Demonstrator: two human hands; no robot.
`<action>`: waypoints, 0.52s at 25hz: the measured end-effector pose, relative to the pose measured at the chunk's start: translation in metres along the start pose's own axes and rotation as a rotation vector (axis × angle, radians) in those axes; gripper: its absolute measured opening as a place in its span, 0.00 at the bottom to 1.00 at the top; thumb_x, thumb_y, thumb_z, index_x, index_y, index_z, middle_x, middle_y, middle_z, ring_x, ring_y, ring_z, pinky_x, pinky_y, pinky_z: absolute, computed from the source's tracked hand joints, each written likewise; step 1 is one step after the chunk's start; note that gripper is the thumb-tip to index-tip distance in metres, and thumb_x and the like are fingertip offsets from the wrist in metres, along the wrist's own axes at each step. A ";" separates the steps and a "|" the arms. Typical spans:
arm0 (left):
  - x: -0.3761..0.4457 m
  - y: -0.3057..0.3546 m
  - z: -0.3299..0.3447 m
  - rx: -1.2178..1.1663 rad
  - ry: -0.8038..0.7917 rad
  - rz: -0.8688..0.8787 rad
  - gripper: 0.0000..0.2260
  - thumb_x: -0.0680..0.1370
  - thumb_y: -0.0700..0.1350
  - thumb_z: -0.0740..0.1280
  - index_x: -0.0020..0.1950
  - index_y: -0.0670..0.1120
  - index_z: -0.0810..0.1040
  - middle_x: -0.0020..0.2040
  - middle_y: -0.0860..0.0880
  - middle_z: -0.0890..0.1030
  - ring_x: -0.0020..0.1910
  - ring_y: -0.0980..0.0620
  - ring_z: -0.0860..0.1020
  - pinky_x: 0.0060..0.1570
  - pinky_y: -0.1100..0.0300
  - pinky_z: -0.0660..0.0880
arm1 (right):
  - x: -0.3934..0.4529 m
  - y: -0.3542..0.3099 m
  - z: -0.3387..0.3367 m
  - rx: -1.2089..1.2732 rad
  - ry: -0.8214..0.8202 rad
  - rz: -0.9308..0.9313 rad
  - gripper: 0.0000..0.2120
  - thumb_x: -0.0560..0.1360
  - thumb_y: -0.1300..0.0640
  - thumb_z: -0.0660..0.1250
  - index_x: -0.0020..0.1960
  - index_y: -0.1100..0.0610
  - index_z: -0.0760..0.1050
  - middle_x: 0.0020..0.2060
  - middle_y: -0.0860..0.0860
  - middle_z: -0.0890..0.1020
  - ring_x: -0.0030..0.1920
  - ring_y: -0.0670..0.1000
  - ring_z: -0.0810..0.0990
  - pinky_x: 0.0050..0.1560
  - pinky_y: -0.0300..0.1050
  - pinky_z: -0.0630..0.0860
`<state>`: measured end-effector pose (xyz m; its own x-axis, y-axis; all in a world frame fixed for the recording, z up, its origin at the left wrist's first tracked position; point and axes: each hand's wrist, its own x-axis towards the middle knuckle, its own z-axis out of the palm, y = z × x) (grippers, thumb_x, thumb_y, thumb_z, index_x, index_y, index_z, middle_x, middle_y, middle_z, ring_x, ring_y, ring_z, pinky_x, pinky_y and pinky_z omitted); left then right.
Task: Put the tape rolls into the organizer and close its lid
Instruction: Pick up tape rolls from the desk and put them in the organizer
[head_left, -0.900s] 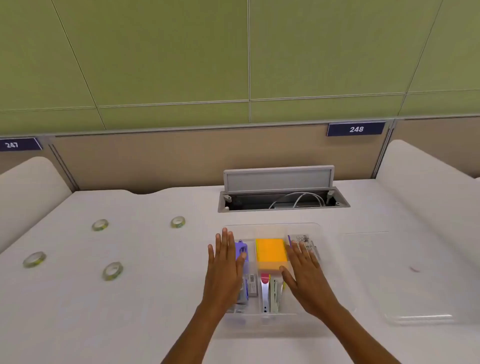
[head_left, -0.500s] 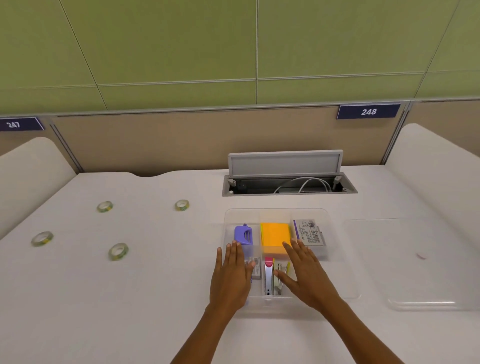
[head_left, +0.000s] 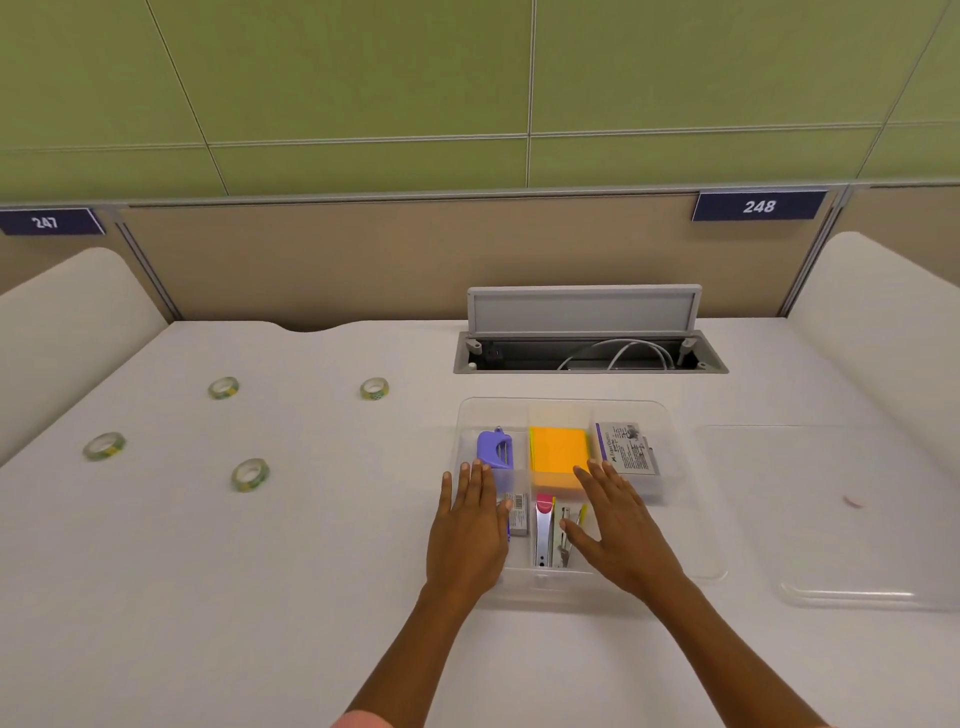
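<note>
A clear plastic organizer (head_left: 670, 415) sits open in the middle of the white table, holding a purple tool, an orange pad, a labelled box and a stapler. Its clear lid (head_left: 841, 519) lies flat to the right. Several tape rolls lie on the table to the left: one (head_left: 224, 387), another (head_left: 374, 388), a third (head_left: 104, 446), and the nearest (head_left: 250, 474). My left hand (head_left: 470, 525) hovers flat, palm down, over the organizer's left side. My right hand (head_left: 618, 530) is spread over its middle. Both hold nothing.
An open cable hatch (head_left: 589, 343) with white cables is set into the table behind the organizer. Padded partitions rise at the far left (head_left: 62, 322) and right (head_left: 883, 322). A tan and green wall panel stands behind.
Both hands have drawn back toward me from the far compartments to the near half of the organizer. The view has tilted so the table sits lower in frame.
</note>
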<state>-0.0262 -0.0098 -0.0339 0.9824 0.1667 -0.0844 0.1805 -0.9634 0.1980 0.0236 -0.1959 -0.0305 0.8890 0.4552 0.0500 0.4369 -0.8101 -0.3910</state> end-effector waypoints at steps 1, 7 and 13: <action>0.000 -0.001 0.002 0.015 -0.002 -0.002 0.33 0.79 0.56 0.34 0.64 0.42 0.73 0.61 0.45 0.79 0.61 0.47 0.77 0.70 0.51 0.55 | 0.000 0.000 0.000 0.000 0.002 -0.005 0.53 0.58 0.22 0.29 0.74 0.51 0.48 0.76 0.53 0.49 0.76 0.51 0.45 0.72 0.44 0.43; -0.002 -0.001 -0.006 -0.257 0.089 -0.008 0.36 0.72 0.63 0.31 0.74 0.42 0.43 0.77 0.43 0.46 0.76 0.46 0.44 0.70 0.58 0.36 | -0.001 -0.004 -0.005 0.013 0.021 -0.039 0.34 0.72 0.38 0.51 0.74 0.52 0.50 0.76 0.54 0.51 0.76 0.52 0.47 0.72 0.45 0.44; -0.002 -0.029 -0.016 -0.537 0.162 -0.116 0.24 0.81 0.49 0.50 0.74 0.45 0.45 0.77 0.46 0.45 0.76 0.48 0.43 0.72 0.56 0.44 | 0.014 -0.025 -0.013 0.137 0.062 -0.088 0.25 0.77 0.50 0.60 0.72 0.52 0.58 0.75 0.53 0.56 0.75 0.53 0.52 0.74 0.52 0.52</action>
<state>-0.0323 0.0211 -0.0235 0.9418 0.3361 0.0069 0.2456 -0.7020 0.6685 0.0264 -0.1742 -0.0077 0.8570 0.4948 0.1443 0.4939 -0.7083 -0.5044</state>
